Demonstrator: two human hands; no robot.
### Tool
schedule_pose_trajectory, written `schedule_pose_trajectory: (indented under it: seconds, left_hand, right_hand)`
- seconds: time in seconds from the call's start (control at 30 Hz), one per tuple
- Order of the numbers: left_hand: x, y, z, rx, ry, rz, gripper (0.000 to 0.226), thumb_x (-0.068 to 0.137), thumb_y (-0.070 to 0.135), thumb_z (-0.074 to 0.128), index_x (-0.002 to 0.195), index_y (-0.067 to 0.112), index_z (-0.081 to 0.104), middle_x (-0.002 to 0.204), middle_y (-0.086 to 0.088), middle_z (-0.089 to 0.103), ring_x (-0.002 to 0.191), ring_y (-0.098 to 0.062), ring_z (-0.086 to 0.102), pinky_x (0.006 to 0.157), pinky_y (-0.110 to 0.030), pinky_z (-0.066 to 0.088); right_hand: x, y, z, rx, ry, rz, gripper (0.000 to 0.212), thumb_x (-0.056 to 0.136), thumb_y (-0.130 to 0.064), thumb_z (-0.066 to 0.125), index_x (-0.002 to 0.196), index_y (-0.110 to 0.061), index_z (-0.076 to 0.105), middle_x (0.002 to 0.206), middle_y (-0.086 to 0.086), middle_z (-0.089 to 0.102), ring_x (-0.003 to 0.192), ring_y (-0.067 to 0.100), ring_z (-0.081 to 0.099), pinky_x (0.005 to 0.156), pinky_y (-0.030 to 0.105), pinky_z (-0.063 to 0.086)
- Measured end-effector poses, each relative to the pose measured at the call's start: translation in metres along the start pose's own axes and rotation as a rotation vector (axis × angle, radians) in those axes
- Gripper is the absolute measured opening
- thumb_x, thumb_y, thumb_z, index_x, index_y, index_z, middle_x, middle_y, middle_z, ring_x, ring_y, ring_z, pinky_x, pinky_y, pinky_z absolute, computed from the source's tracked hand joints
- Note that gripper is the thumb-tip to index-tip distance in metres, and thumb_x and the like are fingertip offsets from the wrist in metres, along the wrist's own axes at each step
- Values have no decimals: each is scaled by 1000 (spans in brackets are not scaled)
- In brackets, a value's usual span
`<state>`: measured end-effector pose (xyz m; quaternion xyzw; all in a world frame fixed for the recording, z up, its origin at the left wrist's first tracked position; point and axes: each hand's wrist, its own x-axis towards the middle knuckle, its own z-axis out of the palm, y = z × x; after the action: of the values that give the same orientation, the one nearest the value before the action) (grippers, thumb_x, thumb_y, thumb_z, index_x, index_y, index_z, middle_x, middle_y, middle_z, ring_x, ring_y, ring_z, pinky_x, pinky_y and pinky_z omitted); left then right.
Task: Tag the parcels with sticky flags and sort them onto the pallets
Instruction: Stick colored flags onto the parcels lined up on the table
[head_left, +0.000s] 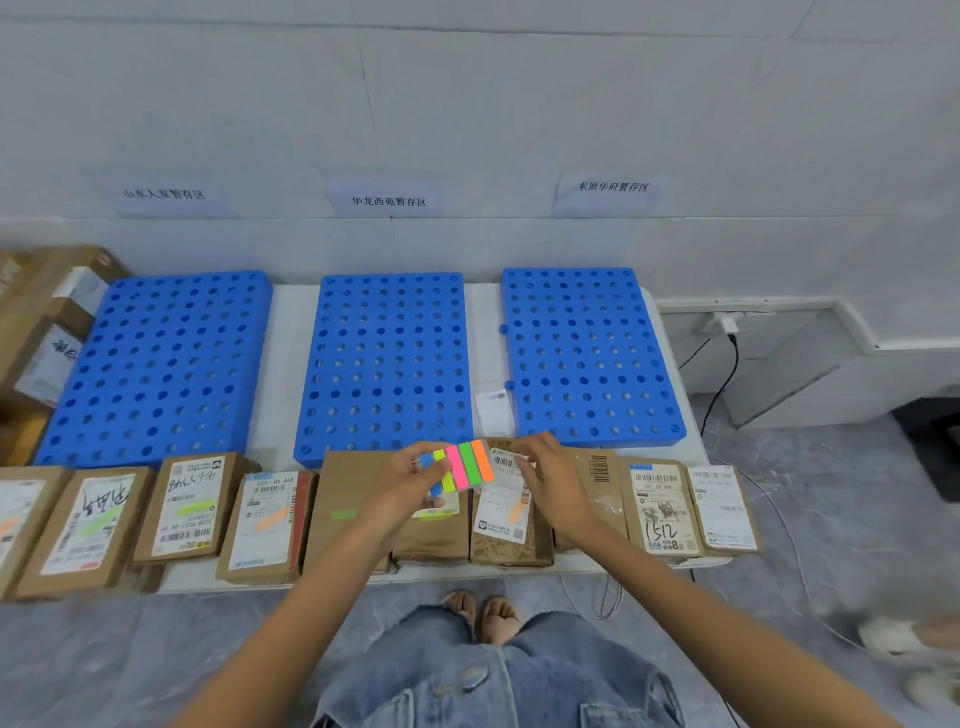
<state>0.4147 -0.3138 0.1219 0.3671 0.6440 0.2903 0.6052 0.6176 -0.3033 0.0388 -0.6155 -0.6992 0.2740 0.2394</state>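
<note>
at far left stands a stack of brown cardboard boxes (47, 322). on a white table (288, 364) lie 3 blue perforated plastic pallets side by side: left pallet (156, 364), middle pallet (387, 364), right pallet (587, 358). along the table's front edge runs a row of brown cardboard parcels (189, 506) with white shipping labels; several on the left carry green or orange flags. above the row's middle, the left hand (400, 488) grips a pad of sticky flags (462, 465) striped blue, yellow, pink, green and orange. the right hand (550, 478) has bent fingers at the pad's orange edge; whether they pinch a flag cannot be told.
</note>
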Motion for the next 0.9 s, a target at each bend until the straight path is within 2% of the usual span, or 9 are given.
schedule_pose_trajectory:
  seconds: [0.1,0.2,0.27,0.33,0.47,0.6,0.67,0.77,0.9]
  left_hand:
    - [0,2,3,44,-21,32,13,94,15,56,103,22,62,93,-7,55,78,-13,56,60,-21,54]
    - [0,4,7,40,-69,57,12,93,16,57,102,21,64,85,-5,52,72,-12,53,59,-20,53]
    - [-1,6,9,53,-82,66,12,93,16,58,99,23,64,84,-5,52,72,-12,53,59,-20,52]
    - [1,8,12,65,-90,68,12,93,16,58,101,22,64,86,-5,52,74,-11,54,60,-20,53]
    - [3,9,16,89,-108,68,11,93,17,58,100,23,65,84,-3,52,73,-10,54,60,-21,53]
    - [4,10,23,119,-132,62,13,92,20,60,92,31,65,82,-6,48,79,-16,53,71,-32,55]
    - [3,12,26,122,-153,58,12,92,19,60,92,31,65,85,-7,49,79,-16,53,65,-26,55]
    - [2,16,30,119,-180,37,12,92,18,59,101,24,65,85,-4,47,76,-12,53,55,-16,52]
    - [4,20,33,51,-222,-26,14,91,15,61,105,17,64,93,-6,49,81,-12,57,56,-16,54]
  right_hand:
    - [-2,-37,-16,70,20,-160,29,96,-26,48,121,-17,60,109,-4,53,103,8,49,88,18,39]
    - [-7,-51,-20,-108,8,-317,39,95,-36,39,124,-19,59,117,0,54,109,13,46,90,27,40]
    - [-8,-51,-20,-186,64,-349,37,93,-34,41,119,-18,62,116,3,57,109,16,47,85,35,46]
    - [-7,-49,-22,-222,116,-361,34,90,-32,47,114,-17,65,111,3,59,106,15,46,83,36,47]
    - [-8,-44,-29,-235,164,-366,27,81,-19,71,108,-17,67,105,1,59,103,13,46,84,30,41]
    - [-10,-46,-35,-166,177,-319,17,76,-15,75,87,-17,62,93,-2,54,90,9,45,80,19,33]
    - [-11,-46,-38,-152,174,-293,16,75,-13,76,80,-15,61,87,-2,53,85,7,43,77,16,30]
    - [-11,-44,-41,-131,181,-294,12,73,-7,76,79,-10,67,80,2,57,81,8,43,73,17,33]
    - [-15,-43,-43,-79,176,-325,18,78,-3,69,95,-8,72,77,3,61,78,6,45,73,11,35]
